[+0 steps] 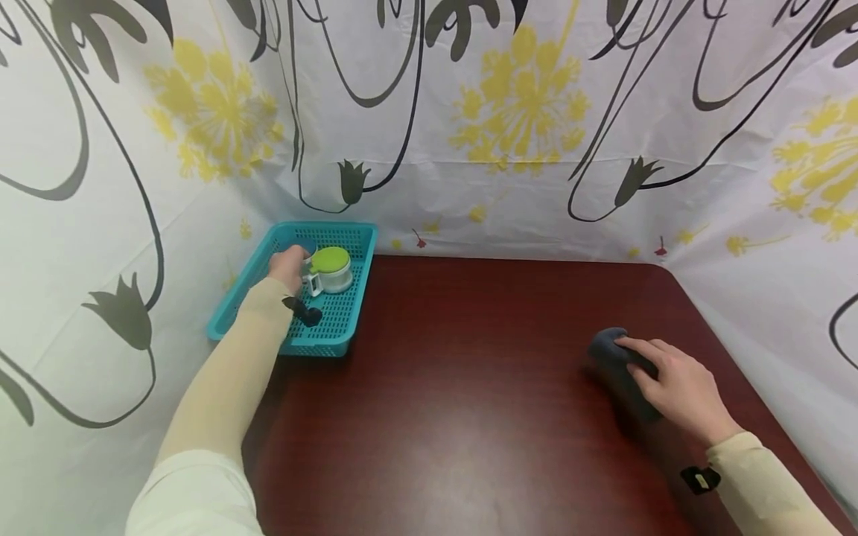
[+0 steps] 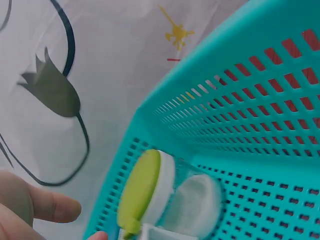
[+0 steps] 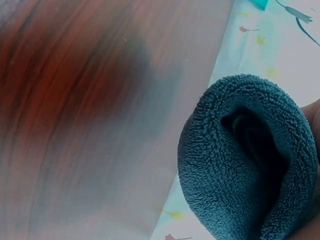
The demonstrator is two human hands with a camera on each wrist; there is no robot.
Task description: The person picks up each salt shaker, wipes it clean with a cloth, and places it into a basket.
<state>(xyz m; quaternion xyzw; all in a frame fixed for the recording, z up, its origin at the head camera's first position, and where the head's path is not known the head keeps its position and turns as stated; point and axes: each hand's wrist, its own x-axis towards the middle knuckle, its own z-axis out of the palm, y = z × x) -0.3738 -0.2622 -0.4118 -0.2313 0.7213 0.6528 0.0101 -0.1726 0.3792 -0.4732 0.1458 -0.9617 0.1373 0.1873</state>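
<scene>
My left hand (image 1: 287,268) reaches into the turquoise basket (image 1: 362,279), right beside a small jar with a green lid (image 1: 331,260) and a white handle. In the left wrist view, a straight finger (image 2: 55,205) points toward the green-lidded jar (image 2: 140,190), with a gap between its tip and the lid. Part of a dark blue round thing (image 1: 307,244) shows behind this hand. My right hand (image 1: 684,387) grips a dark grey-blue towel (image 1: 611,353) over the right side of the table. Up close, the towel (image 3: 210,165) is thick, fuzzy and folded round a dark hollow.
The basket stands at the back left corner of the dark red-brown wooden table (image 1: 456,372). A white cloth (image 1: 415,134) with yellow and grey flower prints hangs along the back and both sides. Black wrist cameras sit on both sleeves.
</scene>
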